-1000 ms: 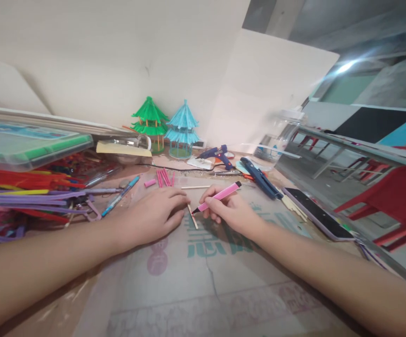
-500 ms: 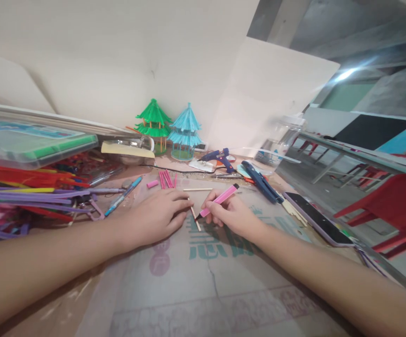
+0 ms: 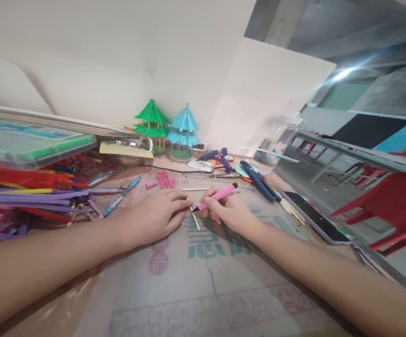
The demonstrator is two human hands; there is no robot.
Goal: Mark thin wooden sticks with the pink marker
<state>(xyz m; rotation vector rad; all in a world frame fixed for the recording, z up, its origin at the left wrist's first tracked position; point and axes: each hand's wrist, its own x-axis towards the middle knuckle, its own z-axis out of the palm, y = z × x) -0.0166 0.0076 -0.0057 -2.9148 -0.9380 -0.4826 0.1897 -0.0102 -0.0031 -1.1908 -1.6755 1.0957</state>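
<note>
My right hand [image 3: 229, 213] grips a pink marker [image 3: 217, 196] like a pen, its dark tip touching a short pale wooden stick [image 3: 195, 219] that lies on the printed cardboard sheet [image 3: 203, 267]. My left hand [image 3: 153, 215] rests palm down beside it, fingertips pinning the far end of that stick. A second pale stick [image 3: 195, 189] lies just beyond the hands. Several short pink sticks [image 3: 164, 179] lie further back.
Green [image 3: 151, 122] and blue [image 3: 184, 128] stick pagodas stand by the wall. A blue glue gun [image 3: 218, 158], a blue cutter [image 3: 259, 181] and a phone [image 3: 315, 216] lie to the right. Pipe cleaners [image 3: 23, 194], a blue pen [image 3: 122, 195] and plastic boxes [image 3: 30, 145] crowd the left.
The marker tip has slid slightly along the stick, back and forth. My left hand has kept the stick pinned in place.
</note>
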